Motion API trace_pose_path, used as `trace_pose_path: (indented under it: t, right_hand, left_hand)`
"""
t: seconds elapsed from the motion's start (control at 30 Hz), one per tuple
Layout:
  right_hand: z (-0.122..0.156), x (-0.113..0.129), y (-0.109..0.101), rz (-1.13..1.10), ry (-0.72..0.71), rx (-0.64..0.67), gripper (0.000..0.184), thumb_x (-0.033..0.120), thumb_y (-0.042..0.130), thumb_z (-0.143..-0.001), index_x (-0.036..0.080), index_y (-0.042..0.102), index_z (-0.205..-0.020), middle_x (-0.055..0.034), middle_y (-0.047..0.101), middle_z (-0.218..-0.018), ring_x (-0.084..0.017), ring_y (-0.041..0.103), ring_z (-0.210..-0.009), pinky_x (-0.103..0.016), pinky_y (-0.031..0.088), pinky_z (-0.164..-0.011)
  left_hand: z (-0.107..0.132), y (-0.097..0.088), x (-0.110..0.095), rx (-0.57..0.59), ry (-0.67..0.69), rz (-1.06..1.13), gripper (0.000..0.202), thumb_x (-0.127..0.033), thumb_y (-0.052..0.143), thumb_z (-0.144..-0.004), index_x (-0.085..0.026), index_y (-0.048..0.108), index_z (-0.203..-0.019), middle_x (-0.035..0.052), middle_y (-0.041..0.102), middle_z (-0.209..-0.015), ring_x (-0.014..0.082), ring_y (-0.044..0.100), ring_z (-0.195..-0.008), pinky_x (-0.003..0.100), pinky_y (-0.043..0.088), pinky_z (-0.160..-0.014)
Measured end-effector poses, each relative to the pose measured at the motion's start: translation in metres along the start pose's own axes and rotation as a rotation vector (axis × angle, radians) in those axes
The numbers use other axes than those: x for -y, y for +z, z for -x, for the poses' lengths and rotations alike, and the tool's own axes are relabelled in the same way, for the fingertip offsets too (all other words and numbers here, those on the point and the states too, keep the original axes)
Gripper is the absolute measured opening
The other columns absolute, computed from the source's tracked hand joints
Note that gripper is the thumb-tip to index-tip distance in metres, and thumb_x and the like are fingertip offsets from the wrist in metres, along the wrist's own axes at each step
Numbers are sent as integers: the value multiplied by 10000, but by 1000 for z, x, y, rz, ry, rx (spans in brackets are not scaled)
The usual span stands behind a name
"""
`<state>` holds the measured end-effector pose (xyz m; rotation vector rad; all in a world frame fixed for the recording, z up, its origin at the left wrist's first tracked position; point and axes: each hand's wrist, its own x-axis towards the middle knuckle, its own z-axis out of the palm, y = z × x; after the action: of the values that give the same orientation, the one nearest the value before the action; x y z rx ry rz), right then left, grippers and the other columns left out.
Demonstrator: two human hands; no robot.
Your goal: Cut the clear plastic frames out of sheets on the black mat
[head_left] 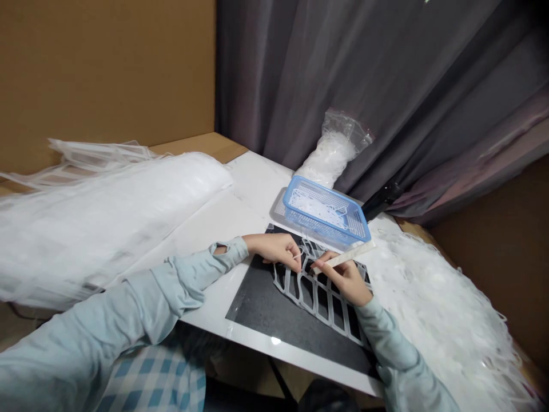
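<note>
A translucent white lattice sheet (315, 297) with rows of openings lies on a black mat (266, 309). My left hand (277, 249) is closed at the sheet's upper left edge, its fingertips pinching a thin white loop (299, 253). My right hand (345, 280) grips a flat whitish stick (349, 256) that points up and to the right, its lower end close to the sheet. The fingertips of both hands are only a short way apart. Part of the sheet is hidden beneath my right hand and sleeve.
Behind the mat stands a blue mesh basket (364, 229) with thin white pieces in it, and beyond it a clear bag (328, 151) stuffed with white material. A large white roll of sheeting (128, 212) lies left; a heap of translucent strips (433, 303) covers the right.
</note>
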<state>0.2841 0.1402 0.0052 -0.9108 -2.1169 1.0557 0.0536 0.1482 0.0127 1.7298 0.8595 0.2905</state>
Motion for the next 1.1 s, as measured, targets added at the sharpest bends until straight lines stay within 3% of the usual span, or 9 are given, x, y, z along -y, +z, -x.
trace_pose_path:
  t: [0.53, 0.83, 1.1]
  right_hand:
    - [1, -3, 1, 141, -98, 11, 279, 393, 553, -933, 174, 640, -781, -20, 617, -704, -153, 570, -647, -261, 463, -614]
    - [2, 4, 1, 226, -218, 162, 247, 337, 452, -989, 194, 642, -923, -59, 662, -858, -190, 623, -795, -322, 504, -746]
    - [1, 5, 0, 214, -210, 170, 248, 333, 431, -997, 193, 622, -924, -63, 642, -869, -197, 611, -829, -338, 499, -777]
  left_hand:
    - [1, 0, -2, -3, 5, -19, 209, -310, 657, -772, -132, 692, -874, -78, 361, -465, 62, 302, -337, 189, 230, -309]
    - [0, -1, -1, 17, 24, 15, 193, -311, 634, -777, -132, 664, -844, -77, 388, -454, 62, 324, -324, 179, 224, -305]
    - [1, -2, 0, 25, 24, 42, 187, -298, 621, -775, -127, 653, -841, -77, 390, -460, 54, 317, -330, 158, 246, -302]
